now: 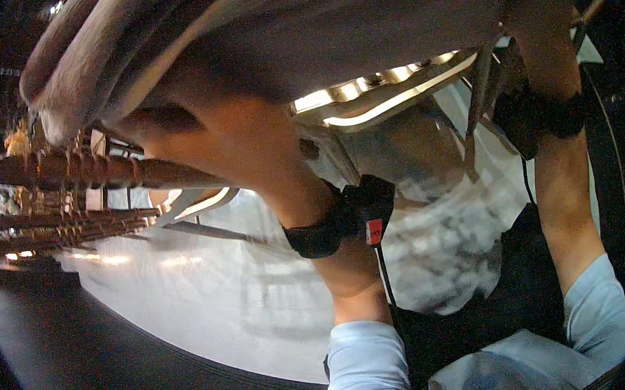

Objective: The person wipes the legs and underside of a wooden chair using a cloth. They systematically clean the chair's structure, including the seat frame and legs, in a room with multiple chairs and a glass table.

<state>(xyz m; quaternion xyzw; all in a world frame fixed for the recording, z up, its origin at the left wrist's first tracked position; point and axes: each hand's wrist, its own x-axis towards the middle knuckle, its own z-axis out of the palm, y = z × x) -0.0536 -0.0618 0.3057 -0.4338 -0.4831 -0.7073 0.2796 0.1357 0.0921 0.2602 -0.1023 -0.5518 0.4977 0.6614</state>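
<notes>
A large brown cloth-like item [363, 24] with thick rounded folds fills the upper part of the view. My left hand [226, 135] meets its lower left edge from below; the thumb side shows and the fingers are hidden behind the folds. My right hand [539, 17] reaches up to its right end, in deep shadow, so its fingers cannot be made out. Each wrist carries a black strap with a small dark device; the left device [373, 205] has a red tag, and a thin cable runs down from each.
Metal-framed chairs [405, 94] stand beyond and beneath the brown item. A pale glossy surface [216, 308] with blurred reflections spreads below, bordered by a dark curved band [151, 349]. At far left are dark turned-looking rails [75, 168] and small bright lights.
</notes>
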